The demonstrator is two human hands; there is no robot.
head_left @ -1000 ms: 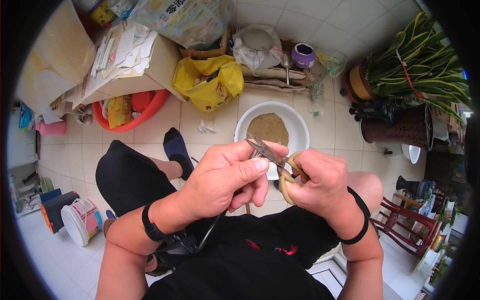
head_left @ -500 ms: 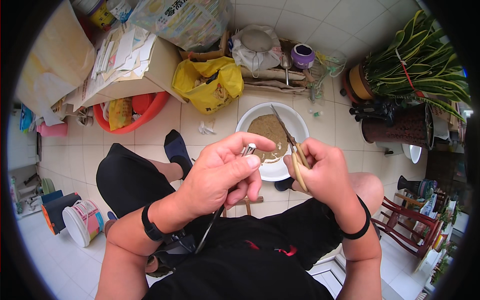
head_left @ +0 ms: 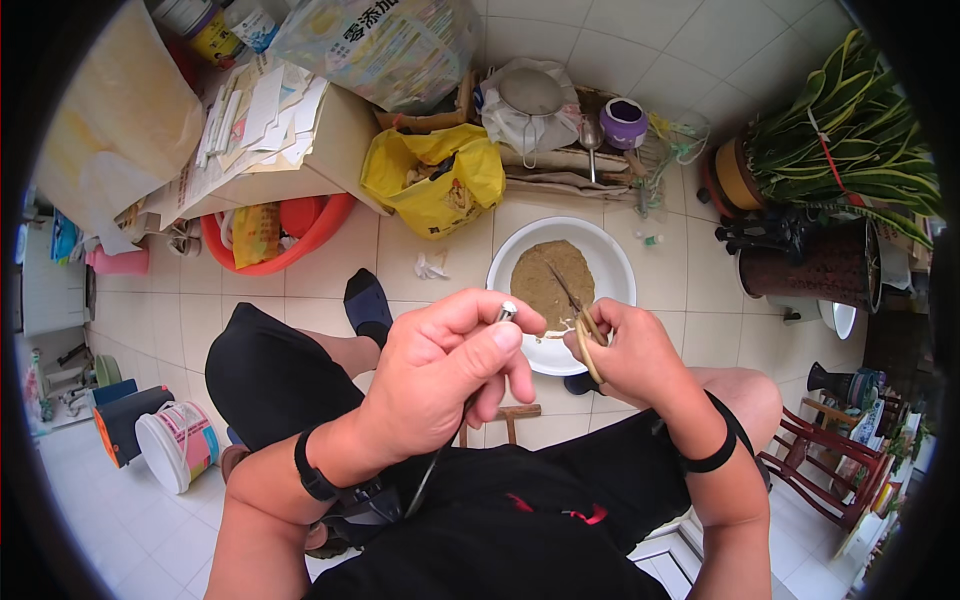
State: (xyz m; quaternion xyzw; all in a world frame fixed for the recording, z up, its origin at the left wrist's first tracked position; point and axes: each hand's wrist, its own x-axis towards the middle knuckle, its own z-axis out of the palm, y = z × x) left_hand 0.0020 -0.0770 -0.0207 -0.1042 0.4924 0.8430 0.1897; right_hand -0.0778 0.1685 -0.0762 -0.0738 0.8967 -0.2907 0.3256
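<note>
My left hand is closed, pinching a thin dark cord-like length between thumb and forefinger. Its pale, shiny end pokes up past the thumb, and a dark strand hangs from under the hand toward my lap; I cannot make out its kind. In my right hand are scissors with tan handles, fingers in the loops, the blades pointing away over a white basin. The blades are apart from the cord. Brown grainy material covers the basin's bottom, with small pale scraps near its close edge.
Beyond the basin stand a yellow plastic bag, a sieve and a purple jar. A red tub is at the left, a potted plant at the right. A small wooden stool shows between my legs.
The scissors have dipped lower and closer to me, their blades looking shorter from here. My left hand keeps its pinch. The whole view has shifted slightly.
</note>
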